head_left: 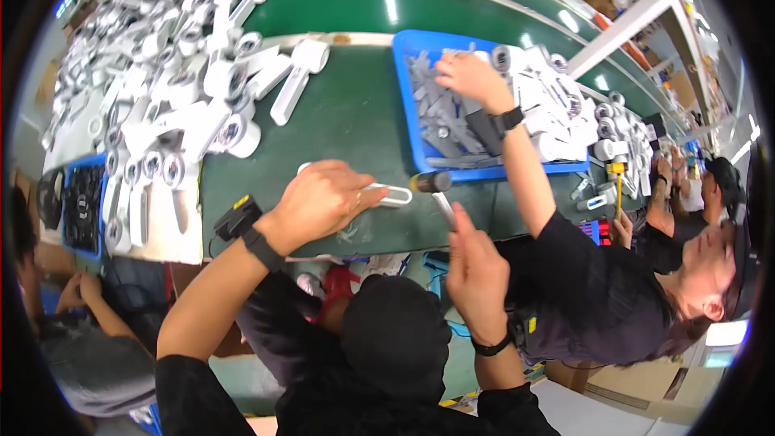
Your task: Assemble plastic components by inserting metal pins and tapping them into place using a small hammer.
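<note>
Step in hand: seemingly a tapping or fitting step; the left hand [319,200] presses a white plastic part [386,193] flat on the green bench [347,113] at centre frame, while the right hand [475,270] holds a small mallet [436,190] just right of it
Left hand: palm down, fingers curled and closed over the part; only the part's rounded, looped end shows past the fingertips
Right hand: fingers wrapped tight round the pale handle, thumb up; the dark head hangs just beside the part's end, whether touching I cannot tell
Next move: by my judgement a short, square tap, with the part kept from sliding and the fingertips clear of the head
Part: smooth, glossy white, slim and rounded; likely hard and slippery
Mallet: dark, dull cylinder head, probably rubber; slim light shaft
Bench: dark green mat with faint sheen
Pile [169,73]: many white handled parts with round ends, heaped at upper left
Blue bin [408,105]: upper centre, holding flat grey strips; another person's hand [468,77] reaches into it
Co-worker: dark shirt, at right of frame
</note>
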Motion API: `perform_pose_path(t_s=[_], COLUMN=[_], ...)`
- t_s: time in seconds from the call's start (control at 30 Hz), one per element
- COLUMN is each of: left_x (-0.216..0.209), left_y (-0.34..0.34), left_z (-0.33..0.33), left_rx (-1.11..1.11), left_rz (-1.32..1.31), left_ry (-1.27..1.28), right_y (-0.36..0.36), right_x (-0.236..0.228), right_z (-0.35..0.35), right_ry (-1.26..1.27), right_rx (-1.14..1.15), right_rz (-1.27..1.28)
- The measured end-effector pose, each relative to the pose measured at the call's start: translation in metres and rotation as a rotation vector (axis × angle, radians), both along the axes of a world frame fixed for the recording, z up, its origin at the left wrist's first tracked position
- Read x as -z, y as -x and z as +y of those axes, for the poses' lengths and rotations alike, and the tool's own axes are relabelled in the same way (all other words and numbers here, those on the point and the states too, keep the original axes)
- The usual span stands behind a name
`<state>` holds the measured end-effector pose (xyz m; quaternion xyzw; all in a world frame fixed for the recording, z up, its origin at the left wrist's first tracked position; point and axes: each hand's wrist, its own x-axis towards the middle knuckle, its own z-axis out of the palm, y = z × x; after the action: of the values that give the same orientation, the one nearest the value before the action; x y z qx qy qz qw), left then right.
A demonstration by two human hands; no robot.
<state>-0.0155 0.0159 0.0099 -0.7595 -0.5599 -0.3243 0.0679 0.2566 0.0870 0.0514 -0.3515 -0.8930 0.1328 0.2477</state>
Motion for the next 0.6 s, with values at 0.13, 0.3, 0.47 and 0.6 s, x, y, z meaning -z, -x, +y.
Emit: perform_pose_path(t_s=[0.13, 0.3, 0.47, 0.6], left_x=[0.004, -0.037, -0.051, -0.039], left_y=[0.006, 0.004, 0.019, 0.037], left_z=[-0.019, -0.007, -0.021, -0.046], left_rx=[-0.071, 0.077, 0.143, 0.04], left_rz=[-0.042, 0.151, 0.347, 0.219], left_ry=[0.143, 0.36, 0.412, 0.162], right_y=[0.011, -0.004, -0.009, -0.006], right_x=[0.023, 0.032, 0.039, 0.025], right_z=[0.001, -0.002, -0.003, 0.003], right_ry=[0.103, 0.283, 0.237, 0.453], right_rx=[-0.069, -0.065, -0.175, -0.14], right_rz=[-0.133, 0.088, 0.275, 0.208])
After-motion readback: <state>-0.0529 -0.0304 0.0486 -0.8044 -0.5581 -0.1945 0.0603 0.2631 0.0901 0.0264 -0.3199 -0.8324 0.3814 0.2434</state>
